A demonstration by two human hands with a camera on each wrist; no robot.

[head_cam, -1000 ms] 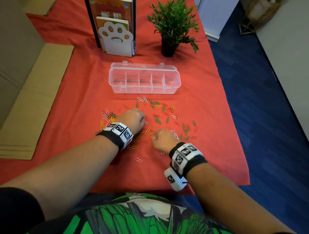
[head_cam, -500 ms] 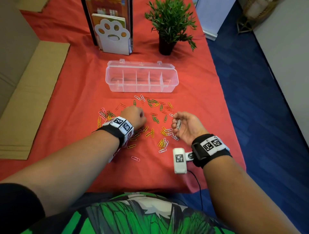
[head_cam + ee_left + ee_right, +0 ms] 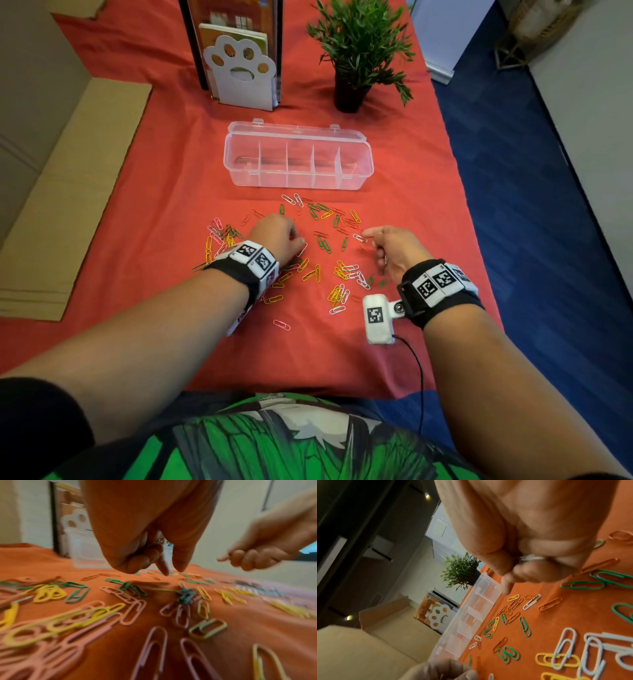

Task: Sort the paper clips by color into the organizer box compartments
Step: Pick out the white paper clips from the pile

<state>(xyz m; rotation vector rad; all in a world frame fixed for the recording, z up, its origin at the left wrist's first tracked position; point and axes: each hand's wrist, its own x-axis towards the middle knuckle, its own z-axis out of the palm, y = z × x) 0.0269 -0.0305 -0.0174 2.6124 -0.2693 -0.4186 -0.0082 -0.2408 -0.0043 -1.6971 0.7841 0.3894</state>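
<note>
A clear organizer box (image 3: 298,161) with several compartments stands open on the red cloth; I see no clips in it. Paper clips (image 3: 322,246) in green, yellow, white, pink and orange lie scattered in front of it. My left hand (image 3: 297,240) hovers low over the pile's left part, fingers curled round a few pale clips (image 3: 158,540), index and thumb pointing down. My right hand (image 3: 371,240) is at the pile's right, gripping white clips (image 3: 530,558) in its curled fingers, its index finger stretched beside a white clip (image 3: 359,237) on the cloth.
Behind the box stand a paw-shaped bookend with books (image 3: 239,68) and a potted plant (image 3: 352,54). Flat cardboard (image 3: 68,192) lies along the table's left. The table's right edge (image 3: 479,240) drops to blue floor close to my right hand.
My right hand lifted from the middle clips, showed white clips in its palm, then turned palm down and reached forward right. The left hand has hardly moved.
</note>
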